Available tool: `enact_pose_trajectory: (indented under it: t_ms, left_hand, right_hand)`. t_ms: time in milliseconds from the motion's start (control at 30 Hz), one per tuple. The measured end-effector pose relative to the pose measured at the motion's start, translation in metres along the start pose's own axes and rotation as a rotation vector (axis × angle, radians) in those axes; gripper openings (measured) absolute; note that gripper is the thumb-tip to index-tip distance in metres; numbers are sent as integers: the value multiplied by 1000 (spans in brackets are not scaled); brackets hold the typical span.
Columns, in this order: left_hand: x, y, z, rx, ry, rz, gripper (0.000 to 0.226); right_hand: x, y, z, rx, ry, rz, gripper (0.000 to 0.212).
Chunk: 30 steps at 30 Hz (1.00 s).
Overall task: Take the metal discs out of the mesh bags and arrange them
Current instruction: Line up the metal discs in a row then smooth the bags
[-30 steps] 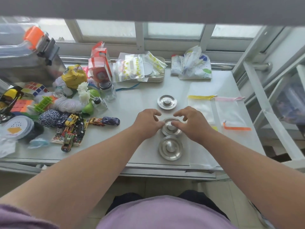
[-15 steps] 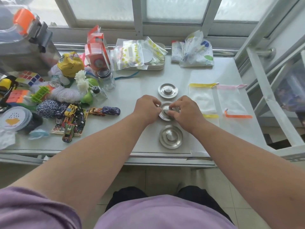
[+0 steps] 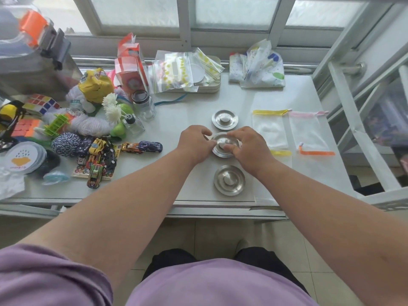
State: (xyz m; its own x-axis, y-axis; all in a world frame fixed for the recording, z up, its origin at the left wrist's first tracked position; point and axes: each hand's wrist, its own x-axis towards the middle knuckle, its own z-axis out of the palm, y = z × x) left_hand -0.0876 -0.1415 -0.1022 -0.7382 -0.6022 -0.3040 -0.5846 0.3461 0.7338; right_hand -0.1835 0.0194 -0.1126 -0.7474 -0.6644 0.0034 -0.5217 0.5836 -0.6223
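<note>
Head view, only one: three metal discs in a line down the middle of the grey table, all out of the bags, each with a raised knob at its centre; far disc sits free, apart from both hands; middle disc is just behind the near one and just in front of the far one; near disc lies free close to the table's front edge, largest-looking of the three; left hand is curled, fingertips pinching the middle disc's left rim; right hand comes in from the other side, thumb and fingers closed narrow on the knob and right rim; so both hands hold the same middle disc, which looks flat on the table, though I cannot tell if it is lifted slightly; right of the discs lie three flat mesh bags, looking empty: one with a yellow drawstring, one with a pink drawstring, and a third mostly under the right forearm with a yellow band showing; an orange strip lies at the near end of the pink-string bag; left side of the table is clutter: toy cars, ball of twine, puzzle cubes, glass jar; stack of zip bags at the back by the window.
</note>
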Motion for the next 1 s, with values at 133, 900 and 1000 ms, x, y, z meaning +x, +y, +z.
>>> enact_pose_trajectory:
  t_ms: [133,900,1000]
  left_hand:
    - [-28,-12,-5,-25,-36,-7,34]
    - [-66,-26,14,66,-101,6,30]
    - [-54,-25,2,94,-94,66,53]
  right_hand:
    - [-32,-5,-15,4,-12,-22,33]
    - [-75,2,-5,8,-148,-32,38]
    - [-67,12,-18,-7,-90,-63,43]
